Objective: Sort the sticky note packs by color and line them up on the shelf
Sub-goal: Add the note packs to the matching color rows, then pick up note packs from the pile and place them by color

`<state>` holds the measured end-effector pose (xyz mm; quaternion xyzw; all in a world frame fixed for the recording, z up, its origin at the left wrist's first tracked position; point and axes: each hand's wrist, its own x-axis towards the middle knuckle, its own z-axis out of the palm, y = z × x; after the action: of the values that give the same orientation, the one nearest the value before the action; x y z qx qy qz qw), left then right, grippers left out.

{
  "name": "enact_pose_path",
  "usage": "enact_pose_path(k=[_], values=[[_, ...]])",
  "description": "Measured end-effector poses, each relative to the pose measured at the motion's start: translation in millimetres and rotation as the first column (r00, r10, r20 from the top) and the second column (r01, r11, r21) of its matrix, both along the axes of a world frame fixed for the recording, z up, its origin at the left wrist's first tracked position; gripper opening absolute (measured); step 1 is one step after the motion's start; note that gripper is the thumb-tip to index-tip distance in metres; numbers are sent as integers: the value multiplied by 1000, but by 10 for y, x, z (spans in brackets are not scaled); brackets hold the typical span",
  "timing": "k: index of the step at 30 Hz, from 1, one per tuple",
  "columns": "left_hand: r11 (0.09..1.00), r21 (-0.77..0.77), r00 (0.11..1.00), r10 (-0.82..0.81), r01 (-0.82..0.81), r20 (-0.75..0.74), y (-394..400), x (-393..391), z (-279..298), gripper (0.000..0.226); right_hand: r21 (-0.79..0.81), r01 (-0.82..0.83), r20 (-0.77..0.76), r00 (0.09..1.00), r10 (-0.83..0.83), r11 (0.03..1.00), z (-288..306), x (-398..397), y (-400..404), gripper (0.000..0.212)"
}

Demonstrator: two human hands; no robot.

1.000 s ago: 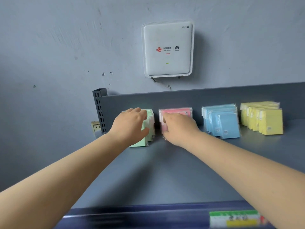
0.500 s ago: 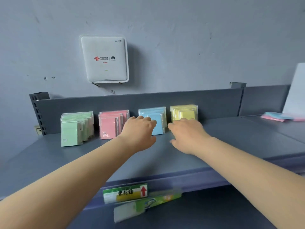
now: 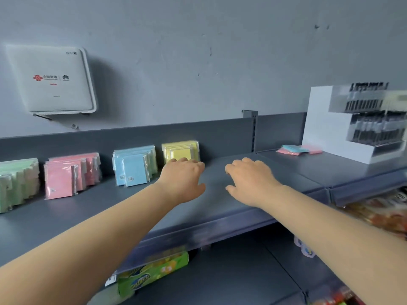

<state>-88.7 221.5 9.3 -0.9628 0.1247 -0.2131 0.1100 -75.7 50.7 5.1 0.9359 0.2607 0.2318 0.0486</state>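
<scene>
Both hands hung loose, holding nothing. Left hand (image 3: 184, 178) sat right in front of the yellow packs (image 3: 180, 151). Right hand (image 3: 248, 180) hovered over bare shelf (image 3: 286, 172) at its 3 o'clock.

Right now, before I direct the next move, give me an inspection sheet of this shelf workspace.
Surface: grey metal shelf, bare on the right part.
Job's things: green packs, pink packs, blue packs and yellow packs stand in colour rows against the back panel; loose pink and blue packs lie flat on the next shelf section.
Clutter: white display stand of dark pens.
Grippers: left hand in front of the yellow packs, right hand over bare shelf, both holding nothing.
Cables: nothing seen.
Surroundings: white wall-mounted router box; goods on lower shelves.
</scene>
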Motion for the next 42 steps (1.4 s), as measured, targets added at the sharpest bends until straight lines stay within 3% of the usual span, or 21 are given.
enact_pose_path(k=[26, 34, 42], values=[[913, -35, 913, -407, 406, -20, -1683, 2307, -26, 42, 71, 411, -111, 909, -402, 909, 24, 1646, -1567, 37], [922, -129, 921, -378, 365, -93, -2070, 2855, -167, 40, 162, 473, -198, 875, -441, 866, -63, 2212, -2125, 34], [914, -351, 942, -279, 202, -185, -2402, 3371, -267, 40, 347, 422, -404, 873, -272, 837, -54, 2944, -2470, 27]])
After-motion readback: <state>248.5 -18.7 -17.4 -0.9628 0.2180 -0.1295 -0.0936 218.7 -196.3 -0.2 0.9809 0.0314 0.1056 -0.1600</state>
